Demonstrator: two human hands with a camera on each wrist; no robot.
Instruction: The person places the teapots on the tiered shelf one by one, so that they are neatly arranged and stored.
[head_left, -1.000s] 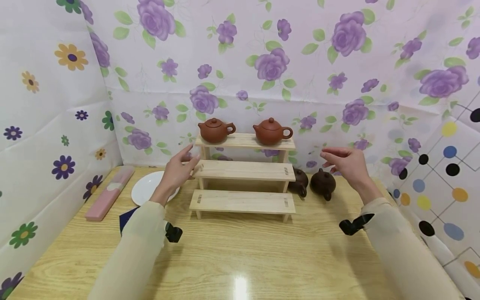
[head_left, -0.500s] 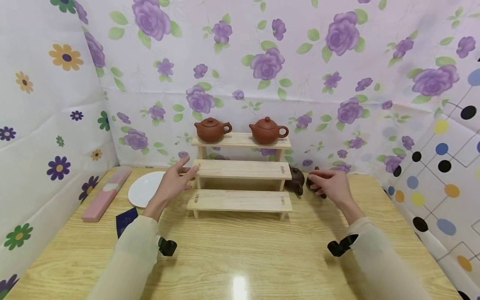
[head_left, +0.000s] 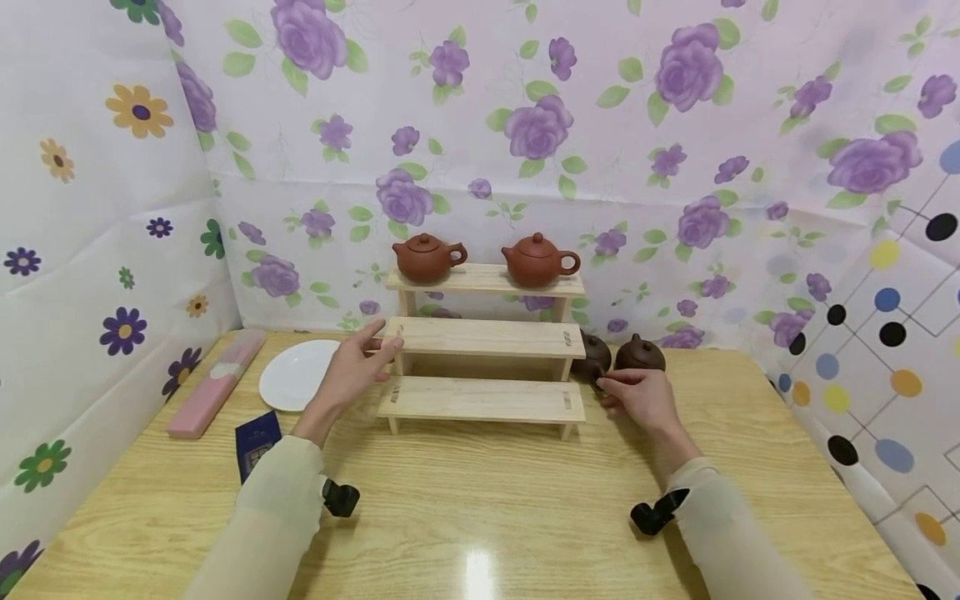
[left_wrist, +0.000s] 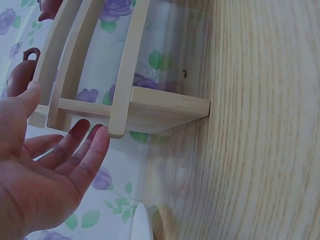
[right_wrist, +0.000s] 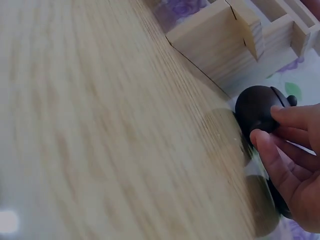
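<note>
My right hand (head_left: 641, 402) is at the dark brown teapot (head_left: 592, 352) beside the right end of the wooden tiered shelf (head_left: 483, 336). Thumb and index finger pinch a short part that juts from its near side; in the right wrist view the hand (right_wrist: 300, 160) partly covers the round teapot body (right_wrist: 255, 105). A second dark teapot (head_left: 640, 353) stands just to the right, partly behind that hand. My left hand (head_left: 348, 375) is beside the shelf's left end, fingers spread and relaxed. In the left wrist view its fingertips lie right at the shelf ends (left_wrist: 120, 110).
Two reddish-brown teapots, one on the left (head_left: 425, 260) and one on the right (head_left: 538, 262), stand on the top tier. Left of the shelf lie a white plate (head_left: 296, 377), a dark blue packet (head_left: 257, 442) and a long pink case (head_left: 217, 383). Flowered cloth hangs behind.
My right hand has come down and left, past the outer dark teapot, to the one by the shelf, and now pinches it. My left hand has stayed by the shelf's left end.
</note>
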